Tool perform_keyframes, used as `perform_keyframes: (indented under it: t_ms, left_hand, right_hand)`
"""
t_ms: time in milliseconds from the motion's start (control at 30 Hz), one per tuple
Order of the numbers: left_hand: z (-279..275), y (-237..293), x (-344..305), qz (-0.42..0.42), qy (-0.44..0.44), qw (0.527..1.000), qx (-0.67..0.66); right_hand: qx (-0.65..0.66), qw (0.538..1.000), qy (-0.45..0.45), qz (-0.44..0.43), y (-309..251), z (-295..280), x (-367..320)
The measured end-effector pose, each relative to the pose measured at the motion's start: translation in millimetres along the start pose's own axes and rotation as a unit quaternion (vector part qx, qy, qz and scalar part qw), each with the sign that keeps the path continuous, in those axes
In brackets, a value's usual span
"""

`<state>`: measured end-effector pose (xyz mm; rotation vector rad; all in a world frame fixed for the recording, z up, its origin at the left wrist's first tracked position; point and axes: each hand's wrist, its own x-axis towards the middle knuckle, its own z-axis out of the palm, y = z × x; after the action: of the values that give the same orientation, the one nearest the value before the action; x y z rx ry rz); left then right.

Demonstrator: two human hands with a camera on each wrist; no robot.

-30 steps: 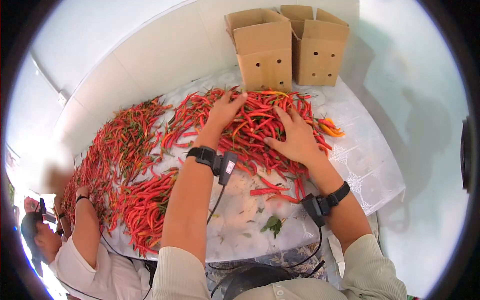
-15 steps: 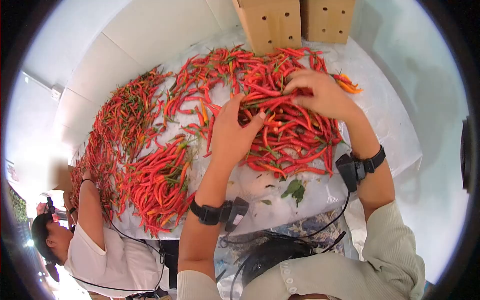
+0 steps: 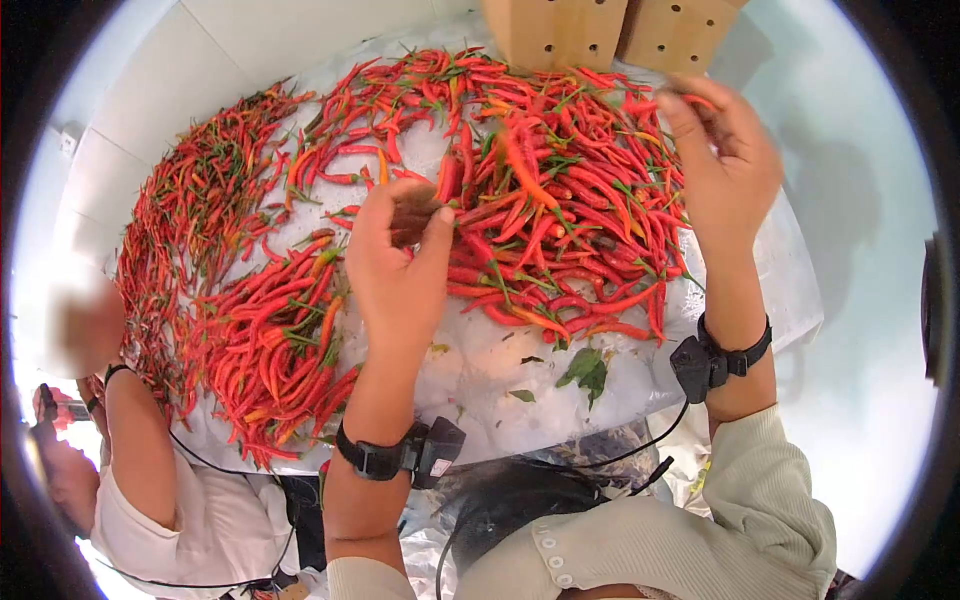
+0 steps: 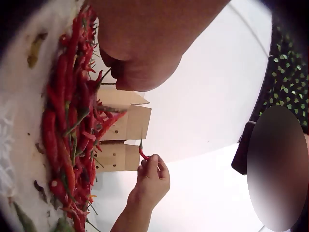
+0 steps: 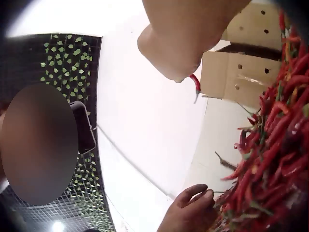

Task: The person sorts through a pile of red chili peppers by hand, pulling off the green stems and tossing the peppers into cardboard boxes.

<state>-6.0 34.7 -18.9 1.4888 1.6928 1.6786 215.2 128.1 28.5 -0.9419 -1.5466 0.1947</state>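
Note:
A large heap of red chili peppers [image 3: 590,210] covers the table before me, with green stems and a few orange ones among them. My left hand [image 3: 400,270] is at the heap's near left edge, fingers loosely bent, thumb apart from them, no pepper visible in its grasp. Over at the right edge, my right hand [image 3: 730,165] is raised and pinches one red chili pepper [image 4: 143,152] between thumb and fingers; its stem end sticks out. A blurred orange-red chili pepper [image 3: 525,170] shows above the middle of the heap, apart from both hands.
Two cardboard boxes [image 3: 555,35] with round holes stand behind the heap. A smaller pile of chilies [image 3: 270,350] and a long pile [image 3: 190,220] lie to the left, where another person [image 3: 180,510] sits. Loose green leaves [image 3: 585,375] lie near the front edge.
Both hands were in the heap; they have moved apart, the left to the left edge, the right out to the right with a chili pepper. The head view has tilted down.

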Motion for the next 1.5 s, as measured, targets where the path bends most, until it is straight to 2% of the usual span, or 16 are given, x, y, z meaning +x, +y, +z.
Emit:
perform_keyframes:
  t_ms: [133, 233, 333, 367, 467, 667, 800, 867, 1033, 1100, 1167, 1200, 1267, 1333, 1400, 1500]
  left_hand:
    - [10, -8, 2, 0.026, -0.037, 0.999, 0.001]
    - [13, -13, 13, 0.055, -0.061, 0.996, 0.039]
    - [22, -4, 23, 0.109, -0.063, 0.989, 0.082]
    - [26, -5, 25, 0.139, -0.058, 0.982, 0.113]
    - [31, -8, 25, 0.208, -0.058, 0.959, 0.181]
    - [27, 22, 30, 0.187, -0.004, 0.967, 0.175]
    - [28, 49, 38, 0.220, 0.096, 0.968, 0.072]
    - [33, 61, 35, 0.288, 0.134, 0.948, 0.036]
    - [9, 108, 0, 0.364, 0.064, 0.927, 0.071]
    - [-13, 119, -7, 0.366, -0.017, 0.922, 0.122]
    - [-16, 129, -14, 0.290, -0.054, 0.952, 0.083]
    - [-3, 137, -18, 0.208, -0.047, 0.977, 0.017]
    - [27, 152, -38, 0.194, -0.053, 0.980, -0.003]
    - [51, 163, -68, 0.307, -0.071, 0.947, 0.057]
    - [43, 170, -88, 0.377, -0.065, 0.923, 0.042]
    - [19, 174, -102, 0.417, -0.076, 0.906, -0.013]
  right_hand:
    - [0.042, 0.996, 0.080, -0.025, 14, 6, 3]
    - [-0.019, 0.993, -0.117, 0.003, 7, 8, -7]
    - [-0.147, 0.955, -0.209, -0.153, 4, 18, -18]
    - [-0.137, 0.957, -0.220, -0.128, -6, 17, -19]
    - [-0.106, 0.967, -0.176, -0.149, -19, 19, -20]
    - [0.053, 0.982, -0.105, -0.145, -77, 20, -31]
    - [0.165, 0.976, 0.059, -0.133, -98, 23, -48]
    - [0.168, 0.981, 0.024, -0.099, -88, 16, -63]
    - [0.184, 0.982, 0.038, -0.035, -92, 23, -93]
    - [0.222, 0.975, -0.032, -0.005, -110, 30, -89]
    - [0.260, 0.949, -0.175, 0.032, -132, 43, -89]
    - [0.271, 0.924, -0.264, 0.053, -143, 50, -89]
    - [0.264, 0.855, -0.436, 0.092, -162, 66, -91]
    - [0.229, 0.782, -0.571, 0.099, -173, 83, -100]
    - [0.203, 0.718, -0.664, 0.045, -177, 101, -111]
    - [0.213, 0.675, -0.691, -0.145, -178, 132, -136]
